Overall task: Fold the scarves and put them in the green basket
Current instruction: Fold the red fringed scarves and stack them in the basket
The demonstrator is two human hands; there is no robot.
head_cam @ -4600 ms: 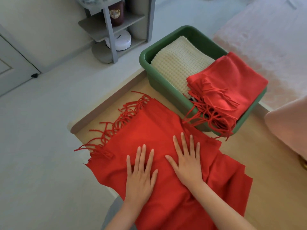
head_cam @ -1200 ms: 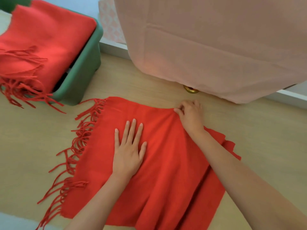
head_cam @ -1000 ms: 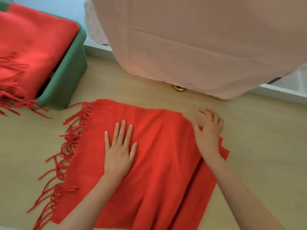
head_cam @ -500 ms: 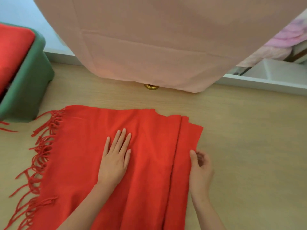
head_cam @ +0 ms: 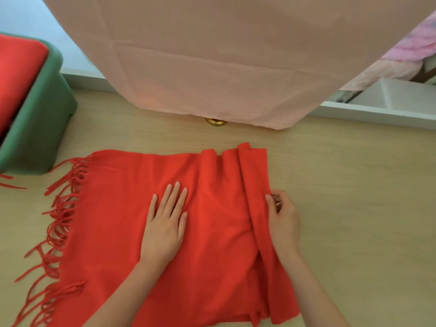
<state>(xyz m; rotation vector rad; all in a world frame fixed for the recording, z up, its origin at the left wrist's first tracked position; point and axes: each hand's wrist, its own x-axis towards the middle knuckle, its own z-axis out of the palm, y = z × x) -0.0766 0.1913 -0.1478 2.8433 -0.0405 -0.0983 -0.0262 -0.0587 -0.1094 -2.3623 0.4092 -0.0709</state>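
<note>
A red fringed scarf [head_cam: 113,220] lies spread on the wooden table, its fringe pointing left. My left hand [head_cam: 165,225] rests flat on its middle, fingers straight. My right hand [head_cam: 283,220] grips the scarf's right edge, thumb on top and fingers curled under, and that edge is bunched into raised pleats. The green basket [head_cam: 40,128] stands at the far left with a folded red scarf [head_cam: 16,74] inside.
A large pink cloth [head_cam: 212,62] hangs over the table's far side, with a small brass object [head_cam: 215,121] showing beneath its hem. A white ledge [head_cam: 377,112] runs along the back right. Bare wooden tabletop [head_cam: 365,208] lies to the right of the scarf.
My right hand took hold of the scarf's right edge and pushed it left, bunching it into pleats. The left hand stayed pressed flat. The view shifted slightly.
</note>
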